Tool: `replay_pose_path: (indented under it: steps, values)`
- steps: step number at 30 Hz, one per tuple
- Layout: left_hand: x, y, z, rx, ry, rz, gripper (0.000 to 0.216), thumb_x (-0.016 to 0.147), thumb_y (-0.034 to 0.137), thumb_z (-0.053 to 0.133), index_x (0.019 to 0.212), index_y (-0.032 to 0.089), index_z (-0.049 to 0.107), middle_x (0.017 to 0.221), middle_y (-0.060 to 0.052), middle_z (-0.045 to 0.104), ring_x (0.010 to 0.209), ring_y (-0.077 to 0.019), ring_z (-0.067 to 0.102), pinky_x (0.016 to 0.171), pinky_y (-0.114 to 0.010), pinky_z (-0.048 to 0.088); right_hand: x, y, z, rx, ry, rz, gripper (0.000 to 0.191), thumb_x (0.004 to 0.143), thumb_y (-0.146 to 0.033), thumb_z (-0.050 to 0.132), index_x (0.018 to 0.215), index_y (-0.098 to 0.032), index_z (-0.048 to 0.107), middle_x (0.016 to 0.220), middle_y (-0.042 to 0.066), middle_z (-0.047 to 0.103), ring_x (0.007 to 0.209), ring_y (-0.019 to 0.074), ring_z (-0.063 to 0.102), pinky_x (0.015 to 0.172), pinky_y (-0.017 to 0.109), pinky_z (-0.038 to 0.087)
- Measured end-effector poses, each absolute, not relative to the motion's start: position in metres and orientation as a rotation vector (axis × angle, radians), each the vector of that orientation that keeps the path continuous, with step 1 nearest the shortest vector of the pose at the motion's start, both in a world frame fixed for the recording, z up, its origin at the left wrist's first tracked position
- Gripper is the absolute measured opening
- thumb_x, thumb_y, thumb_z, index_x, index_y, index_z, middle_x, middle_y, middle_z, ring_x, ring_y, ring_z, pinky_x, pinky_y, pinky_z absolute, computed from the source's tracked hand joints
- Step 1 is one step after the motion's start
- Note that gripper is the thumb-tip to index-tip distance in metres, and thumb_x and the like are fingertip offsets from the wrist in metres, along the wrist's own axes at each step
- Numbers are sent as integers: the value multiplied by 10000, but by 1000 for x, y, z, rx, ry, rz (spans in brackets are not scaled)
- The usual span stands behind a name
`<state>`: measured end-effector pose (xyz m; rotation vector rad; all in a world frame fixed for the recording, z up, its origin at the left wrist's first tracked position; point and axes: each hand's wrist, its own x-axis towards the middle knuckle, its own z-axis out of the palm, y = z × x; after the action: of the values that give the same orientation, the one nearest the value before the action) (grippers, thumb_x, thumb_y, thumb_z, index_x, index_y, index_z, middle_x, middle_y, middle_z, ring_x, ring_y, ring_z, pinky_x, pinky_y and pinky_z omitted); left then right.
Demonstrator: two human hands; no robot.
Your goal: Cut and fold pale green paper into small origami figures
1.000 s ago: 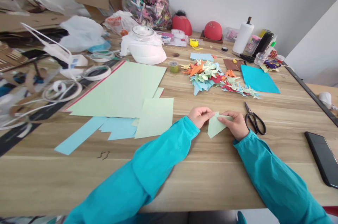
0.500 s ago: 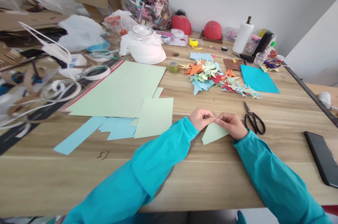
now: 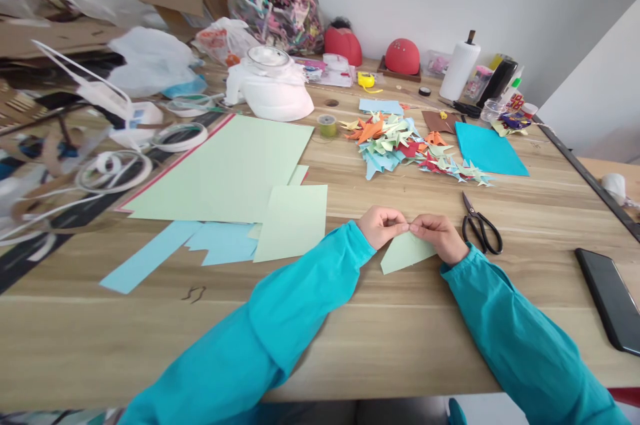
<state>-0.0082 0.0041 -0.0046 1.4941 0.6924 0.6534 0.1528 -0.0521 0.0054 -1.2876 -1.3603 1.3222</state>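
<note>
My left hand point(image 3: 381, 225) and my right hand point(image 3: 440, 237) meet over the wooden table point(image 3: 350, 318), both pinching the top corner of a folded pale green paper piece point(image 3: 404, 253). The piece hangs down toward me as a pointed shape, its lower tip near the table. Fingertips of both hands touch each other at the paper's top. A square pale green sheet point(image 3: 293, 221) lies just left of my left hand. Black scissors point(image 3: 481, 227) lie just right of my right hand.
A heap of small folded paper shapes point(image 3: 405, 145) lies beyond my hands, with a teal sheet point(image 3: 487, 149) to its right. Large green paper point(image 3: 225, 171) and light blue offcuts point(image 3: 200, 248) cover the left. A black phone point(image 3: 610, 298) lies at right. Tape rolls, bags and boxes crowd the far left.
The green piece swung from between my hands to hanging below them, and my right hand's fingers came up to meet the left hand's fingertips at its top corner.
</note>
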Motion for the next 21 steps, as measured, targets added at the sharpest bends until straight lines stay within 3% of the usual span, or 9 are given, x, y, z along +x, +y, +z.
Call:
replay_pose_path:
  steps: [5,12,21]
  values:
    - [-9,4,-2,1507,707,639,338,623,443,672,604,120,574,482,38,470,462,-70,393,464,-211,301,153,-53,6,-1294,-1321,1373,420,727,-551,566,591,-162,485,510,-52,376,453,62,321,429,210,234]
    - [-7,1,-1,1640,681,576,358,673,479,603,607,132,540,500,46,428,498,-76,360,459,-205,280,154,-52,4,-1265,-1530,1274,374,697,-478,643,578,-152,501,524,-46,409,486,64,325,445,210,241]
    - [-7,1,-6,1791,573,543,326,758,431,499,655,128,559,573,23,446,594,-106,408,556,-224,354,155,-52,5,-1256,-1530,1318,447,677,-487,651,495,-171,393,481,-70,302,462,54,244,434,221,182]
